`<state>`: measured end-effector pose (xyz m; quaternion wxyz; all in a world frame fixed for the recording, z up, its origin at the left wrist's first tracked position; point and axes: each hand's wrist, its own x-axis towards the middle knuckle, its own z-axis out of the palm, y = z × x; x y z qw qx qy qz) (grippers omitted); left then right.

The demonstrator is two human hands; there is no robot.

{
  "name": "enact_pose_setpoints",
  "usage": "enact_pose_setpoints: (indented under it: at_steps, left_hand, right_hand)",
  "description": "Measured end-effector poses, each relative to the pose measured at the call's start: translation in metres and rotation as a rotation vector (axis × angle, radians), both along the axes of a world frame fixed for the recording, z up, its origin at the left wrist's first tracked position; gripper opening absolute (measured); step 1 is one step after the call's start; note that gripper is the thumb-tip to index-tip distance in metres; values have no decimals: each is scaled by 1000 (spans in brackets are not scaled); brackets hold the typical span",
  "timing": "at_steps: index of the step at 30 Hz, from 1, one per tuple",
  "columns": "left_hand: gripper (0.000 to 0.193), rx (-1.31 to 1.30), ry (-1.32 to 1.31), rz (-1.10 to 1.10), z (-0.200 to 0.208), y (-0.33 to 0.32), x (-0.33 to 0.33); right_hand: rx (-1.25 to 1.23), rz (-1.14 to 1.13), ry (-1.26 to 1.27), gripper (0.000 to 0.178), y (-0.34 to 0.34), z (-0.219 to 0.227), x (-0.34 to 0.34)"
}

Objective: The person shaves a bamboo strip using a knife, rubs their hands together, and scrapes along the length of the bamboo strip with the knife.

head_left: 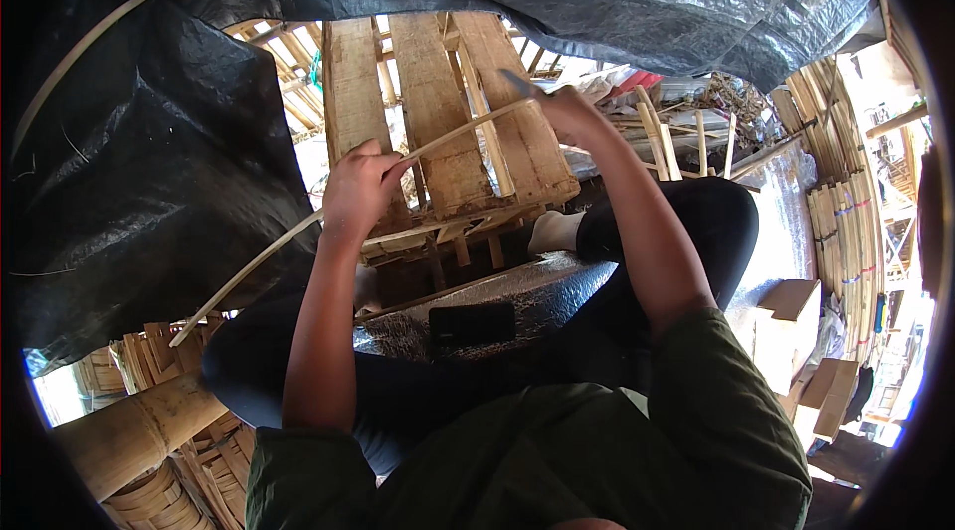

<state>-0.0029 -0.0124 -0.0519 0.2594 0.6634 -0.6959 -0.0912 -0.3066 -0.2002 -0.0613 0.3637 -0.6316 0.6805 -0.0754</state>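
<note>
A long, thin bamboo strip runs slantwise across the view, from low on the left up to my right hand. My left hand is closed around its middle, over the near left part of a wooden plank bench. In my right hand, farther right and higher, is a knife whose grey blade points up and to the left. The strip's far end meets that hand just below the blade; whether the fingers also pinch it cannot be made out. Both hands are raised above the planks.
Black plastic sheeting hangs at the left and across the top. Between my bent legs, a dark phone-like rectangle lies on a silvery foil mat. A thick bamboo pole lies lower left; tied bamboo bundles stand right.
</note>
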Motion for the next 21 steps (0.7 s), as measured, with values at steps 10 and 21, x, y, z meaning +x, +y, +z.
enact_pose_setpoints:
  at_steps: [10,21]
  left_hand:
    - [25,21,27,15,2,1,4]
    - [21,-15,61,4,-5,-1,7]
  right_hand:
    - [11,92,142,51,19,32,10]
    - [203,-20,-99,61,28,14,18]
